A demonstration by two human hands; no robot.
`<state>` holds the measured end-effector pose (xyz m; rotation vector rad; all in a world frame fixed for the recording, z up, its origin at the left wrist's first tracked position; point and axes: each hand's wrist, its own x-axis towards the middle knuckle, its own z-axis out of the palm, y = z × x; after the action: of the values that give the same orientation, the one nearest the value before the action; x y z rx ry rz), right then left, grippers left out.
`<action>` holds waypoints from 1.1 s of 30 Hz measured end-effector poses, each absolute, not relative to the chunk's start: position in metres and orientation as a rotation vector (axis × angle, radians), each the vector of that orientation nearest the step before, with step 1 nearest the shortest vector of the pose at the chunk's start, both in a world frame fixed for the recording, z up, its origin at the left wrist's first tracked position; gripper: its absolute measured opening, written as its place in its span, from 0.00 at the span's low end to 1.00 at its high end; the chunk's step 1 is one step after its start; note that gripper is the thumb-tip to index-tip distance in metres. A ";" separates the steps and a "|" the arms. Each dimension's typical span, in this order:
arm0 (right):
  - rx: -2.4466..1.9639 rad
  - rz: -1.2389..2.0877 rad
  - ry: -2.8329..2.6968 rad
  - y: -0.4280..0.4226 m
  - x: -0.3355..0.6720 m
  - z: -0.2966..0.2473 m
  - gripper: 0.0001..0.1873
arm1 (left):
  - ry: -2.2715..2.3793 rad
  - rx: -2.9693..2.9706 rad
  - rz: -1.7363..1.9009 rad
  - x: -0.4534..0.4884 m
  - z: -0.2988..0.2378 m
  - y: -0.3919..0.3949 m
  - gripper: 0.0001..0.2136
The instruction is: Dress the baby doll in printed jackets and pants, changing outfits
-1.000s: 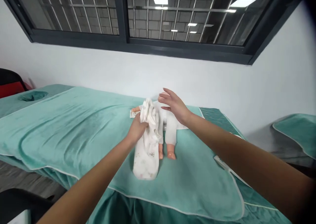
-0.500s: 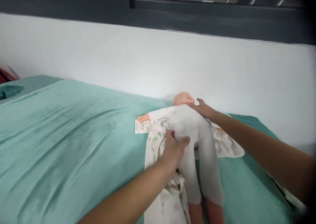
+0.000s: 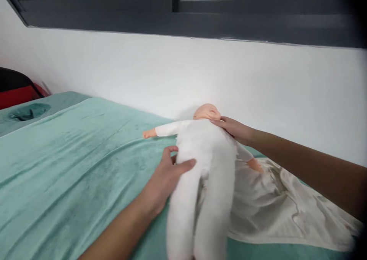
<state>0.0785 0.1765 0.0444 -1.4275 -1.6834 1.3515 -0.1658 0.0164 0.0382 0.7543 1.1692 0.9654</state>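
Observation:
A baby doll (image 3: 200, 145) with a white cloth body lies face up, its bare head close to the wall and its legs toward me. My left hand (image 3: 172, 172) grips the doll's side at the hip, thumb on top and fingers curled around the edge. At the doll's shoulder, just below the head, my right hand (image 3: 233, 129) holds on, its thumb side over the upper chest and other fingers partly hidden behind. A pale printed baby garment (image 3: 281, 214) lies crumpled to the right, partly under the doll's arm and leg.
A green cloth cover (image 3: 86, 168) with soft folds spreads under everything. At the far left are a hole (image 3: 30, 112) in the padded surface and a red and black bag (image 3: 17, 90). A white wall (image 3: 129, 72) and dark window frame (image 3: 100, 15) rise behind.
The garment, previously spread under the doll and down its left side, now lies to the right. My left hand has shifted left onto the doll's side; the doll appears slightly further left.

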 end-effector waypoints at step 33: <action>-1.758 0.438 -2.546 0.054 0.180 0.012 0.05 | 1.220 2.376 0.341 -0.106 -0.004 -0.076 0.12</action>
<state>0.1796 0.0543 0.0116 -1.7577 -2.5460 0.4378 -0.1059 -0.0761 -0.0042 2.3758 1.2195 0.3411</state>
